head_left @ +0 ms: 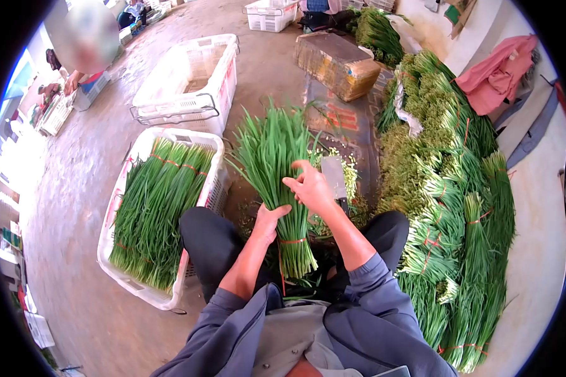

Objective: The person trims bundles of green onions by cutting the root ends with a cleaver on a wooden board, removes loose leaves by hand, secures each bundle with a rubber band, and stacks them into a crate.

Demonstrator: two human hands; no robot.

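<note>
Between my knees stands a bunch of garlic chives [273, 151], leaves up and pale cut stems down. A red tie [293, 240] goes around its lower part, with a loose end hanging beside the stems. My left hand [269, 223] is wrapped around the bunch just above the tie. On the right side of the leaves, my right hand [310, 188] has its fingers apart and holds nothing visible; whether it touches the leaves I cannot tell. A cleaver [334, 176] with a dark handle is just past my right hand, among pale trimmings [350, 178].
At my left, a white crate [217, 164] holds tied chives; another white crate [228, 85] stands beyond it. Heaped chive bunches [478, 251] line my right side. A taped cardboard box [343, 63] sits ahead. Another person's hand [73, 81] shows at far left.
</note>
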